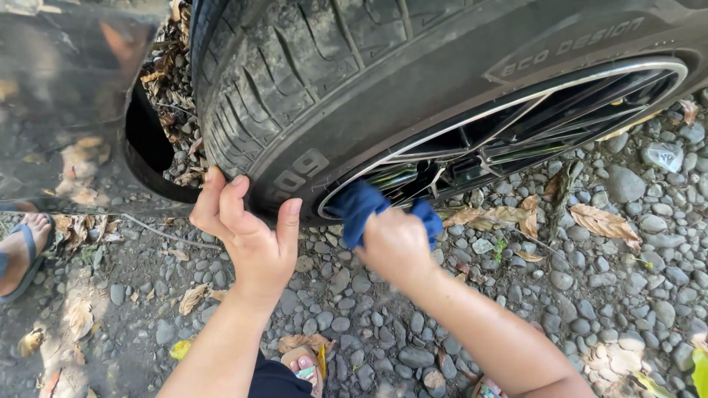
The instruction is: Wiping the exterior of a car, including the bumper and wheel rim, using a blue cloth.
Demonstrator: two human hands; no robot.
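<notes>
Head view looks down past two bare forearms at a car wheel on gravel. Left hand is raised with its back to the camera, fingers spread and straight, their tips pressed flat on the tyre sidewall near the lower edge; it grips nothing. Right hand is curled into a fist, clamped on a blue cloth, knuckles toward the camera, the forearm running down to the lower right corner. The cloth is soft and bunched, bulging out on both sides of the fist, and it is pressed against the lowest part of the rim, where rim meets tyre.

The tyre is matt black rubber with deep blocky tread grooves and raised lettering on the sidewall. The rim is glossy, with a bright metal lip and dark angular spokes. Glossy dark bodywork at the left reflects light patches. The gravel is grey, rounded pebbles strewn with dry brown leaves. A foot in a blue sandal shows at the left edge.
</notes>
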